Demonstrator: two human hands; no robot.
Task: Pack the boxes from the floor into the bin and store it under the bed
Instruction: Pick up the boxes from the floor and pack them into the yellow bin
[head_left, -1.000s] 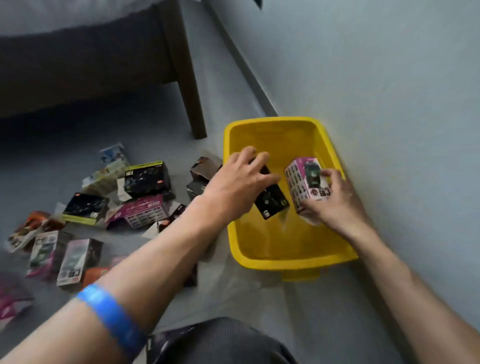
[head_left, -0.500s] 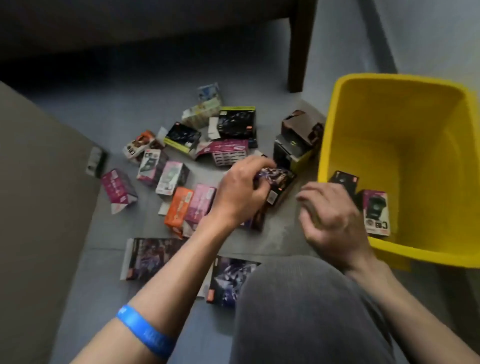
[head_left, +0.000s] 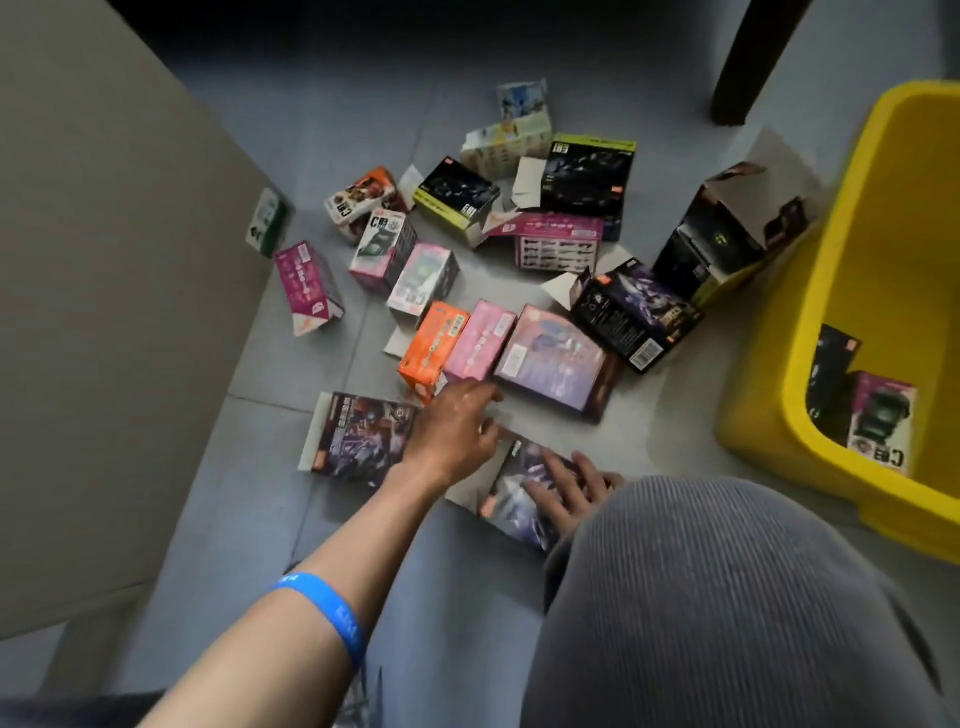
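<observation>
Early stage: yellow bin (head_left: 769, 415) at right on the floor (head_left: 363, 545) holds only two small boxes in view, a black box (head_left: 831, 364) and a pink-topped box (head_left: 883, 415); well over a dozen boxes lie scattered left of it. Left hand (head_left: 457, 426) reaches with loose, empty grip over a flat purple box (head_left: 358, 436); right hand (head_left: 571, 491) rests straight fingers on a dark purple box (head_left: 519, 493) by the knee, nothing pinched. Left to do, by my reading: nearly all packing, then sliding the bin under the bed, whose leg (head_left: 748, 57) stands just behind.

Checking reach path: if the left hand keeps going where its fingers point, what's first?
Probably the large purple box just beyond the left hand; the pink box lies close beside that line, depth unclear.
</observation>
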